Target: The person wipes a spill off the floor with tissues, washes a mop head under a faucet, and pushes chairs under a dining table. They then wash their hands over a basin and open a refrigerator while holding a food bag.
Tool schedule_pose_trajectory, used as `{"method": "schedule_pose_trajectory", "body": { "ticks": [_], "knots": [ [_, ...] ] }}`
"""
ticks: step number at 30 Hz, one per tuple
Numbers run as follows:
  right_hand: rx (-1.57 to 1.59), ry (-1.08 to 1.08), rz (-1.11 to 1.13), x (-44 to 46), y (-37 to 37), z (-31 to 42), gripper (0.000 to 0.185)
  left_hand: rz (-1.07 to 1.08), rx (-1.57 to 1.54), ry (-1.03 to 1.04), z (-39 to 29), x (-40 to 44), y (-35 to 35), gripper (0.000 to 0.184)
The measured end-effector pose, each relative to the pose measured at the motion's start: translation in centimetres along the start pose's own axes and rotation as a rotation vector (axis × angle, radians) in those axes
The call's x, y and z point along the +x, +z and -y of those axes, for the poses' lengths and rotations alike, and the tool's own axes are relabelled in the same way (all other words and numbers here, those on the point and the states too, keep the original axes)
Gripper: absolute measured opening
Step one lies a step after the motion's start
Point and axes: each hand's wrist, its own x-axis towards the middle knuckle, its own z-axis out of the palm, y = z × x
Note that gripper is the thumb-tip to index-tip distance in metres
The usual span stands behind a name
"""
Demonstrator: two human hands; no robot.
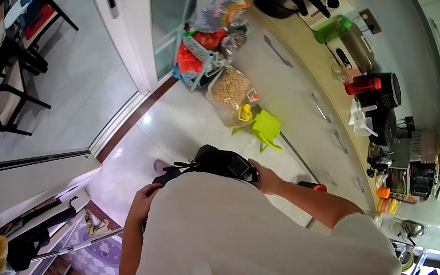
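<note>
A black waist bag [222, 161] with a strap and a small dark box-like device on it sits at my waist, partly behind my light shirt [212, 235]. My right hand [266, 177] is at the bag's right end, fingers bent against it and partly hidden. At the left side of my waist, my left hand [144, 202] is closed with curled fingers against the shirt's edge. What it holds, if anything, is hidden by the shirt.
A bright green stool [266, 130], a clear container of peanut-like pieces [229, 87] and a crate of bags [199, 55] stand by the cabinets. Appliances line the counter [296, 40]. A doorway at the left opens toward chairs [10, 103]. A metal pole [77, 246] crosses the lower left.
</note>
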Motion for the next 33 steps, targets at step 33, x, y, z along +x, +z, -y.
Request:
{"method": "schedule_pose_trajectory", "body": {
  "ticks": [33],
  "knots": [
    [0.203, -0.227, 0.299, 39.5, -5.3, 43.6, 0.089, -0.58, 0.252, 1.921, -57.5, 0.2, -34.3, 0.034]
  ]
}}
